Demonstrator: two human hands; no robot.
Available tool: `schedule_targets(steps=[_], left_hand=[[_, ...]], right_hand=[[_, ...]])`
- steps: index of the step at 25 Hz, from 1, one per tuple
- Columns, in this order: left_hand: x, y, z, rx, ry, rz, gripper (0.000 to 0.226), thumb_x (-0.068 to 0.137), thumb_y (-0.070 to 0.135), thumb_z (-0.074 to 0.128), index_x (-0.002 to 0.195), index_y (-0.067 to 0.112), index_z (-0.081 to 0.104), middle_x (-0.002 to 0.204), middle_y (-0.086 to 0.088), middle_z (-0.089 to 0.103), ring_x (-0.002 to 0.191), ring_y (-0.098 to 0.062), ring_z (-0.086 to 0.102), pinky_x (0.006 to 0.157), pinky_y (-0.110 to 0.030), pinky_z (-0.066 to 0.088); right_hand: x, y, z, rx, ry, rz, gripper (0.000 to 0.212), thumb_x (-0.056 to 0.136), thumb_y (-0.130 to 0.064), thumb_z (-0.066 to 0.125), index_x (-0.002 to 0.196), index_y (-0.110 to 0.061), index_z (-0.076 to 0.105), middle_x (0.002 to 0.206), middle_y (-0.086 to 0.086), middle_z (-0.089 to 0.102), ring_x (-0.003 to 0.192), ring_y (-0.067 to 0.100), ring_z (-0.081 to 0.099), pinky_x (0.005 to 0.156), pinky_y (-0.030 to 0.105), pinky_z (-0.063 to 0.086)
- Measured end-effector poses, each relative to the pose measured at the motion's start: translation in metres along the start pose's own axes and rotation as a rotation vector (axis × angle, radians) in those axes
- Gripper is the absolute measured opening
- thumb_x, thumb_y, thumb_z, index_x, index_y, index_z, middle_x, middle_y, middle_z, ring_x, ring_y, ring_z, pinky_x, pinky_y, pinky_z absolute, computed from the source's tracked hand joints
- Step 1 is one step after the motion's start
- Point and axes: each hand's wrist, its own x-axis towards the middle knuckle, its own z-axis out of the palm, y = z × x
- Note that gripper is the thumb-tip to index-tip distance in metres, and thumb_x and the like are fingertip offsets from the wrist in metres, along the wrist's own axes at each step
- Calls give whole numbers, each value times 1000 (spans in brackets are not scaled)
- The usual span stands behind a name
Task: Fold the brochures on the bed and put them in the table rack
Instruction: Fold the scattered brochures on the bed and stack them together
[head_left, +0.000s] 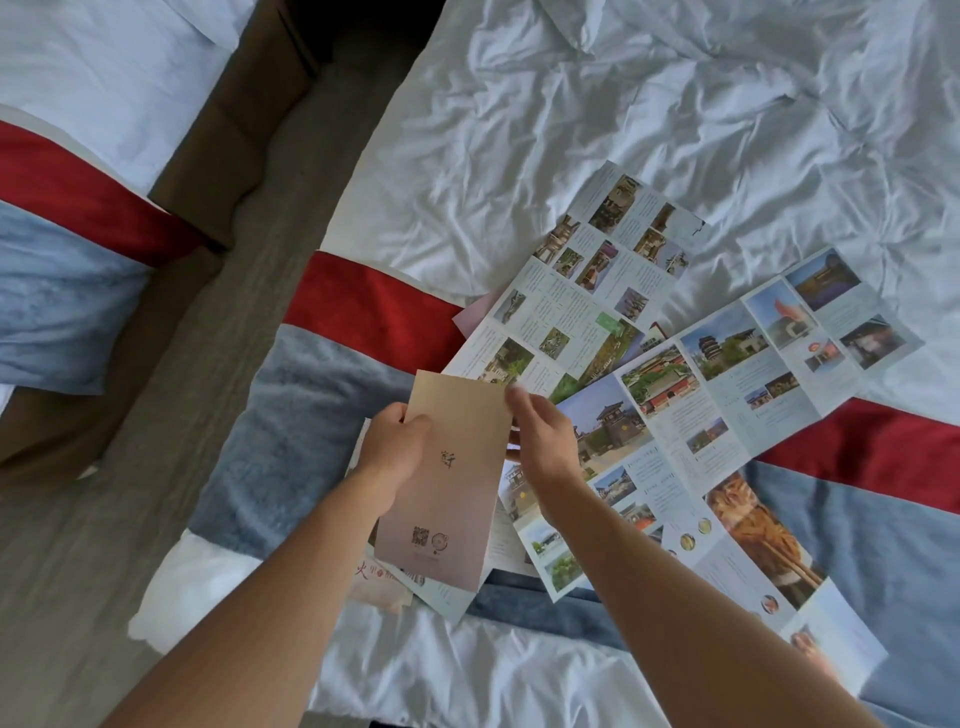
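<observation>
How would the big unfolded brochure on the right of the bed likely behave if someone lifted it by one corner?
The big unfolded brochure would probably flop and bend along its creases, since its panels already lie at slightly different angles. It looks like thin paper, so likely light. It partly overlaps another open brochure on the wrinkled bedsheet, so pulling it may drag that one along.

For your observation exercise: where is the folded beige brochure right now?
In the head view, lower centre: the folded beige brochure is held between the left hand and right hand, above the unfolded brochures.
</observation>
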Motion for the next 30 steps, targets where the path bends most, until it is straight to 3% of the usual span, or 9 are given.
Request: schedule_targets(steps=[2,5,8,12,18,24,26,28,30], left_hand=[[0,-2,3,12,-13,10,15,88,23,50,94,20,63,89,-6,71,82,-25,68,67,-38,52],[-1,-5,9,53,-43,26,12,88,22,52,91,23,64,84,0,72,82,-22,68,63,-33,50],[-3,-7,11,74,-78,28,19,89,21,51,104,29,59,93,4,70,87,-18,67,62,-31,48],[-4,-6,17,53,-110,34,38,89,16,52,124,30,56,115,9,65,106,-17,60,82,-36,51],[-12,-9,25,-24,-282,-57,39,80,7,49,111,27,63,102,-6,66,95,-21,58,72,-34,43],[-10,-12,25,0,-177,-15,31,87,6,55,111,21,66,101,-5,70,95,-22,64,70,-33,51],[-9,-11,21,18,-138,10,27,88,7,54,106,24,65,98,-4,69,90,-21,65,66,-31,50],[-9,-8,16,15,-93,41,29,88,5,48,100,27,63,91,-1,68,83,-17,63,61,-27,46],[-9,-6,12,-70,-39,53,32,86,4,44,99,26,64,88,1,68,80,-16,62,61,-27,44]], right_hand=[[3,3,-7,-110,72,-15,50,80,-36,69,126,-19,62,98,-3,73,90,17,70,83,44,60],[2,8,-12,-156,101,21,35,79,-6,62,110,-21,69,85,-5,73,78,16,69,63,32,59],[0,11,-9,-165,78,33,33,79,-4,53,97,-28,67,85,-4,71,76,15,66,56,28,52],[-2,13,-8,-106,50,-1,33,77,1,46,85,-25,66,78,1,65,67,15,59,45,22,44],[-1,15,-19,6,-8,47,37,75,6,43,68,-25,62,61,-4,54,60,16,49,56,26,38],[-2,21,-16,-242,80,-13,26,86,-4,41,88,-22,60,83,2,61,78,22,57,60,32,46],[-3,22,-13,-379,161,-85,19,92,-12,47,101,-21,61,99,2,64,91,23,60,72,38,54],[-1,26,-11,-408,169,-89,32,93,-19,57,124,-20,58,125,4,61,112,23,57,93,42,52],[-2,29,-8,-435,98,-40,57,91,-29,64,144,-21,44,141,4,52,127,25,50,101,42,45]])
